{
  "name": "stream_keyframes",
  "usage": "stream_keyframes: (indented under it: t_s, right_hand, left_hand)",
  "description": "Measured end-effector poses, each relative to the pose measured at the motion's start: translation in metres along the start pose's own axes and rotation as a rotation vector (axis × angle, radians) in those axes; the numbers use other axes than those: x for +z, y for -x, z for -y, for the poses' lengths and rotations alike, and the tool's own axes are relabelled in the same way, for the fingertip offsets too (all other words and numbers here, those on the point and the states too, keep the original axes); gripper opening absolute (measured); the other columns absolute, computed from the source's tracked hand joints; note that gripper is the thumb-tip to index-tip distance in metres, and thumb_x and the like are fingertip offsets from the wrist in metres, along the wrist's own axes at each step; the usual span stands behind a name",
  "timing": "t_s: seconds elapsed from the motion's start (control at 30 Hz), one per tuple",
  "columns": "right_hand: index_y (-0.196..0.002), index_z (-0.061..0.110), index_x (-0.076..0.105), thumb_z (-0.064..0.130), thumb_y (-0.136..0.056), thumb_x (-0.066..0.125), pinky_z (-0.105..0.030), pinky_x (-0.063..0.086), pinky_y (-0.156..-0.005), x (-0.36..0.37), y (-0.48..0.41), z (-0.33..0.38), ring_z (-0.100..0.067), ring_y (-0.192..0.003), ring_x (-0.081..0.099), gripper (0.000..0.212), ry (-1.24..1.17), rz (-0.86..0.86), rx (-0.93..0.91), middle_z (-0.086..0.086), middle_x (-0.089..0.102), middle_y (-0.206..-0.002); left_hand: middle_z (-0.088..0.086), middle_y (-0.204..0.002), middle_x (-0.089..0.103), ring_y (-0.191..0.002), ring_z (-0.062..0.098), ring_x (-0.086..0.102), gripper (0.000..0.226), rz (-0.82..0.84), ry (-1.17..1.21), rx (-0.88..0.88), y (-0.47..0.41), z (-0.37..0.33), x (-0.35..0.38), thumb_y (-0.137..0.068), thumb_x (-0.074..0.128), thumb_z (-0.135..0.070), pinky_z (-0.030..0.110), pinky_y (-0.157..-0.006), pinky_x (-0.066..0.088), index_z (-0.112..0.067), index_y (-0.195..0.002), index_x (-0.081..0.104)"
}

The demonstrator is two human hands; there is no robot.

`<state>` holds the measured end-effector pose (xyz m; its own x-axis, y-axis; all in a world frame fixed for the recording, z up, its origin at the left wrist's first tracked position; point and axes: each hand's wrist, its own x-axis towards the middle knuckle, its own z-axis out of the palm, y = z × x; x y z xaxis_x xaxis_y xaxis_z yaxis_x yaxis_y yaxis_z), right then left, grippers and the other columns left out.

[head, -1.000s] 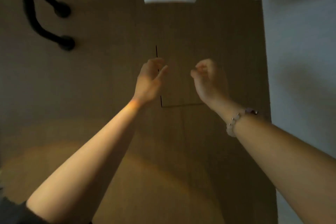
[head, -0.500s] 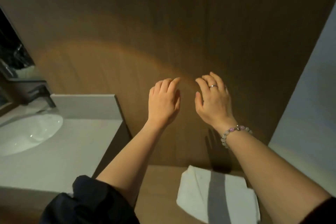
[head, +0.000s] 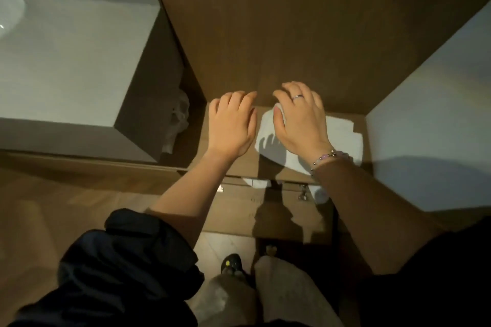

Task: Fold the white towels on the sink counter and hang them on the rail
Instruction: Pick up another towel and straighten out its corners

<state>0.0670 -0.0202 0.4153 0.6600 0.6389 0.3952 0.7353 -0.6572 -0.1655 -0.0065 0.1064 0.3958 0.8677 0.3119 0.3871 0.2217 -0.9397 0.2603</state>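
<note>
Towel [head: 342, 138]: folded, flat on shelf [head: 249, 164], long axis left to right. Right hand [head: 300, 119]: over its left end, relaxed, empty; contact unclear. Left hand [head: 232, 125]: relaxed, empty, just beside towel's left edge.

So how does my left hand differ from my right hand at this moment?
The right hand wears a ring and a beaded bracelet; the left hand is bare. The right hand is over the folded white towel, while the left hand is over the bare wooden shelf beside it. Both are palm down with fingers relaxed, gripping nothing that shows.
</note>
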Motion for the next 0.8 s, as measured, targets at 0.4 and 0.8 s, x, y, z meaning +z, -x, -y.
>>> stream_keyframes:
  t_s: [0.4,0.8]
  right_hand:
    - [-0.102,0.000,0.063,0.019,-0.088,0.040,-0.039,0.049,-0.079,0.159,0.158,-0.003,-0.033,-0.092,0.060,0.033,-0.167,0.274,0.095,-0.016,0.064,-0.098]
    - [-0.103,0.001,0.063,0.021,-0.085,0.042,-0.038,0.049,-0.078,0.382,0.289,-0.044,-0.033,-0.093,0.062,0.034,-0.137,0.346,0.168,-0.017,0.064,-0.101]
  left_hand:
    - [0.009,-0.106,0.063,-0.096,0.027,0.057,0.034,0.229,0.069,0.028,0.139,0.047,0.140,-0.087,0.043,-0.026,0.032,-0.082,0.028,-0.012,-0.113,0.061]
    - [0.017,-0.104,0.063,-0.100,0.026,0.041,0.042,0.377,-0.011,0.169,0.278,0.109,0.358,-0.079,0.039,-0.025,0.038,-0.086,0.030,-0.002,-0.107,0.062]
